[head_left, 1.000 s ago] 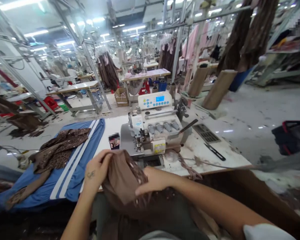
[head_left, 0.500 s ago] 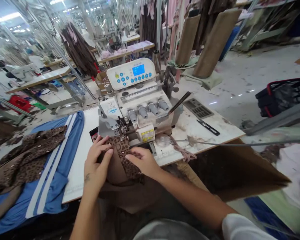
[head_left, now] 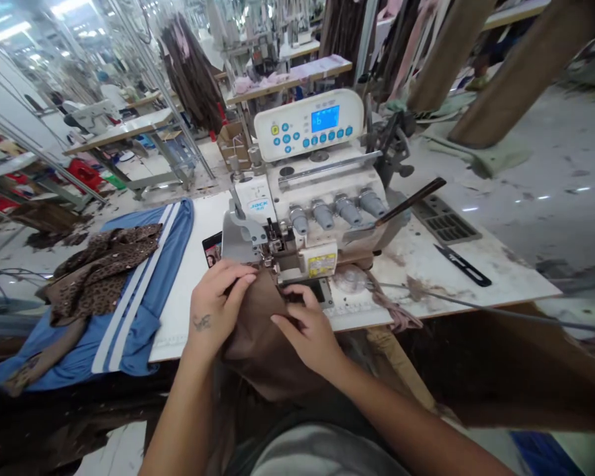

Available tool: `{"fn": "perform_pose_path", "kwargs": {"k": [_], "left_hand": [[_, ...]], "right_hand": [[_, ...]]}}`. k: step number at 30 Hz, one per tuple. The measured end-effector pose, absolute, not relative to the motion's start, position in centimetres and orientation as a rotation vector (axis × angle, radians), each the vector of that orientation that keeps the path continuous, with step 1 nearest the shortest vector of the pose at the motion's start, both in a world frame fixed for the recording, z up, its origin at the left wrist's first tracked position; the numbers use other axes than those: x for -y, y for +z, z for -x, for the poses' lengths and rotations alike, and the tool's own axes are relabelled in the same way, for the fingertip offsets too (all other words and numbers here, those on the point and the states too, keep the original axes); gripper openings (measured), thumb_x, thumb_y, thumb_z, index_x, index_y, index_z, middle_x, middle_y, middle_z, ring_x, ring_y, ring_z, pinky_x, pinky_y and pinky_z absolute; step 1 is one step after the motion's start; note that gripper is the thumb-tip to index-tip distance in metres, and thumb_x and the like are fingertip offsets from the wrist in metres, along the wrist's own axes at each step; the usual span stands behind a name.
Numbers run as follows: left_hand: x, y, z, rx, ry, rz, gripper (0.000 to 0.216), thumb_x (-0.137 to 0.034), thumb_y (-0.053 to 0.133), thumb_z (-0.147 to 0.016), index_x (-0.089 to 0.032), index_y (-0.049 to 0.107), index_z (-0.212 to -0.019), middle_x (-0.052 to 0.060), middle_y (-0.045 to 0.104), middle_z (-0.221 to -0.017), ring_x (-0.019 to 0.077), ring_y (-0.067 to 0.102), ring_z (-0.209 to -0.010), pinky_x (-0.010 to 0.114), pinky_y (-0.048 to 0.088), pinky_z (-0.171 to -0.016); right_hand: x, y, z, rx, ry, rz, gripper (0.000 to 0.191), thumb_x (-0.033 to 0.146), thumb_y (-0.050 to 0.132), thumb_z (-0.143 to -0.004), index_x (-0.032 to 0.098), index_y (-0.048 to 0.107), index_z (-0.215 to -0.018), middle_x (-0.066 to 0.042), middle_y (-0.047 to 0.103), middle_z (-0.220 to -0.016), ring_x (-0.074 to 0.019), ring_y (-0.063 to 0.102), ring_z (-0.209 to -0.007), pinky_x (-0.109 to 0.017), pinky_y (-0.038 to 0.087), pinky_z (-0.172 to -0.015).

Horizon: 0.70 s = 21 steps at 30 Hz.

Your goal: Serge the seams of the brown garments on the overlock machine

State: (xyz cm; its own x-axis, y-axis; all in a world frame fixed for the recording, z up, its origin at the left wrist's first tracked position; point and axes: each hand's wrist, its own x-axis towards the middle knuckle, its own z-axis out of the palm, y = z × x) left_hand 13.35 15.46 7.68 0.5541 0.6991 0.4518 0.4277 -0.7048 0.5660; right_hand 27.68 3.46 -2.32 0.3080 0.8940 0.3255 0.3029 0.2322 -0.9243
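Plain brown fabric (head_left: 262, 330) hangs from the front of a white overlock sewing machine (head_left: 322, 192), its upper end close to the presser foot. My left hand (head_left: 218, 301) is closed on the fabric's left edge, thumb on top. On the other side my right hand (head_left: 305, 324) pinches the right edge between thumb and fingers. Both hands are just in front of the needle area, which the fabric and fingers partly hide. The lower part of the cloth drops over the table edge toward my lap.
Left on the table lie leopard-print pieces (head_left: 104, 264) over a blue garment with white stripes (head_left: 173, 225). To the right are black thread snips (head_left: 463, 264), a slotted tray (head_left: 446, 221) and a fabric strip (head_left: 396, 307). Brown fabric rolls (head_left: 515, 73) stand behind.
The leopard-print face that lay between my hands no longer shows; plain brown cloth is there now. My right hand has shifted its hold at the fabric's edge. The camera view has moved.
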Motion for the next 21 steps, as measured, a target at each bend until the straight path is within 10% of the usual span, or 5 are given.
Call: {"fn": "perform_pose_path", "kwargs": {"k": [6, 12, 21], "left_hand": [[-15.5, 8.5, -12.4, -0.968, 0.761, -2.519, 0.022, -0.033, 0.056, -0.105, -0.027, 0.078, -0.105, 0.001, 0.073, -0.101, 0.0164, 0.069, -0.096, 0.03, 0.049, -0.086], [-16.3, 8.1, -12.7, -1.051, 0.783, -2.51, 0.016, -0.039, 0.065, -0.1, -0.031, 0.08, -0.101, 0.0, 0.072, -0.099, 0.0196, 0.067, -0.099, 0.034, 0.048, -0.091], [-19.2, 6.7, -14.4, -1.092, 0.746, -2.181, 0.019, -0.041, 0.069, -0.094, -0.023, 0.063, -0.093, 0.009, 0.051, -0.148, 0.0298, 0.039, -0.15, 0.047, 0.033, -0.124]], "right_hand": [[-2.9, -2.7, -28.0, 1.51, 0.796, 1.338, 0.059, 0.052, 0.058, -0.103, 0.02, 0.046, -0.055, 0.004, 0.041, -0.05, -0.0116, 0.039, -0.051, -0.028, 0.023, -0.053], [-2.4, -3.7, -27.6, 1.546, 0.715, 1.319, 0.067, 0.062, 0.051, -0.106, 0.019, 0.047, -0.054, 0.003, 0.044, -0.051, -0.0111, 0.039, -0.051, -0.028, 0.022, -0.054], [-2.6, -3.6, -28.0, 1.456, 0.678, 1.23, 0.064, 0.056, 0.053, -0.107, 0.02, 0.043, -0.056, 0.004, 0.041, -0.053, -0.0105, 0.037, -0.051, -0.027, 0.025, -0.054]]}}
